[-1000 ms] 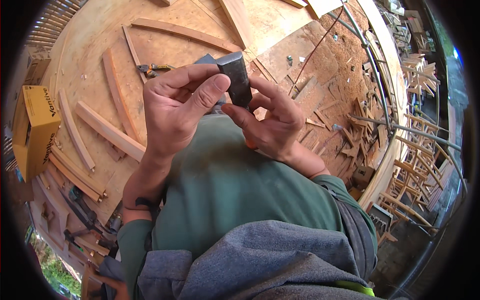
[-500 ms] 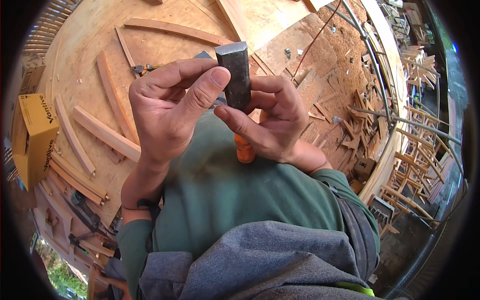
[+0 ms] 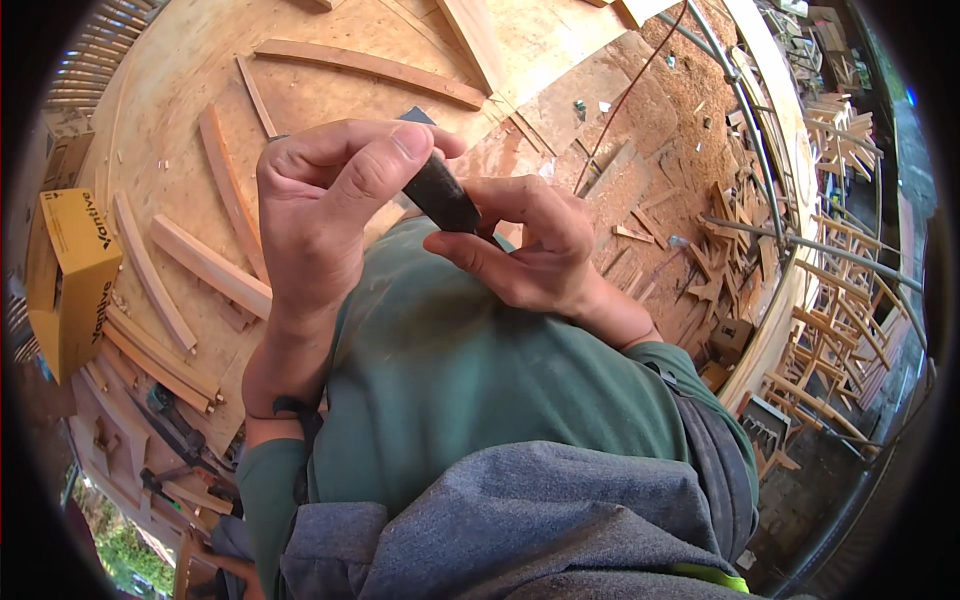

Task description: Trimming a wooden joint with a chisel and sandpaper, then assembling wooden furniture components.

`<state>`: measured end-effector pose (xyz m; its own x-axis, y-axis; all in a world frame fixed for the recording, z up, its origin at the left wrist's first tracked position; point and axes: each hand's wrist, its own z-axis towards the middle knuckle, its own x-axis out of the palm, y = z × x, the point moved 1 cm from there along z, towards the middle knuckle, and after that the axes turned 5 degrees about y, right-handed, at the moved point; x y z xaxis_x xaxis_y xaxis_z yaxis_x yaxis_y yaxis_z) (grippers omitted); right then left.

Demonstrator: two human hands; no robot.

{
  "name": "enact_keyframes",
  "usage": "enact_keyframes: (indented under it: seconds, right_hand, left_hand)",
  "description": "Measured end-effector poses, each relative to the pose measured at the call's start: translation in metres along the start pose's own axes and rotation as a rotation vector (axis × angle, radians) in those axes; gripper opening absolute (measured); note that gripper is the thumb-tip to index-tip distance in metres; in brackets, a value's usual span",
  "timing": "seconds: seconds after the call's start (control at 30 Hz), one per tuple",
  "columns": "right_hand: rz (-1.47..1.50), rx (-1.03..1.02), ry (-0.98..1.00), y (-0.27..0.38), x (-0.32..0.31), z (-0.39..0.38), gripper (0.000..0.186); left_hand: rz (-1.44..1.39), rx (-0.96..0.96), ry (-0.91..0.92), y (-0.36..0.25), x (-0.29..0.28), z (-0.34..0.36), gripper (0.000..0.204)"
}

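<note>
Held the dark blade (image 3: 443,198) slantwise before the green shirt (image 3: 440,340), with the left hand (image 3: 325,205) at the upper end and the right hand (image 3: 530,240) at the lower. Pinched the upper end between left thumb and fingers; clamped the lower end between right thumb and forefinger. Looked flat, straight-sided and nearly black, with a dull face (perhaps a chisel's, hard to tell with both ends partly covered). Saw bold dark lettering on two sides of the yellow-brown cardboard box (image 3: 72,270) at far left, near curved wooden pieces (image 3: 155,275) lying on plywood (image 3: 170,130).
</note>
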<state>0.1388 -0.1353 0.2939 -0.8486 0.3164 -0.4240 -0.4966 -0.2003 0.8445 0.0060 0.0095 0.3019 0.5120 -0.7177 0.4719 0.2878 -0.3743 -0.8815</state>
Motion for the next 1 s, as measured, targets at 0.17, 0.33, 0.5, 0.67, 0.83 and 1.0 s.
enact_keyframes:
  seconds: [0.17,0.33,0.5,0.67,0.83,1.0]
  right_hand:
    - [0.025,0.029,0.066,-0.017,-0.003,-0.001,0.041]
    - [0.371,0.672,0.177,-0.059,0.01,-0.012,0.038]
    - [0.452,0.994,0.313,-0.139,0.03,-0.04,0.037]
    - [0.366,1.068,0.235,-0.176,0.053,-0.04,0.039]
    - [0.275,1.013,0.283,-0.207,0.066,-0.027,0.039]
    - [0.163,1.018,0.397,-0.211,0.071,-0.027,0.046]
  left_hand:
    - [-0.06,-0.048,-0.117,0.013,-0.021,0.0,0.021]
    - [0.077,-0.088,-0.384,0.09,-0.069,-0.001,0.02]
    - [0.988,0.08,-0.313,0.178,-0.1,-0.019,0.019]
    - [1.383,0.17,-0.092,0.233,-0.119,-0.011,0.039]
    - [1.484,0.181,-0.004,0.26,-0.137,0.005,0.051]
    - [1.492,0.166,0.01,0.272,-0.142,0.006,0.056]
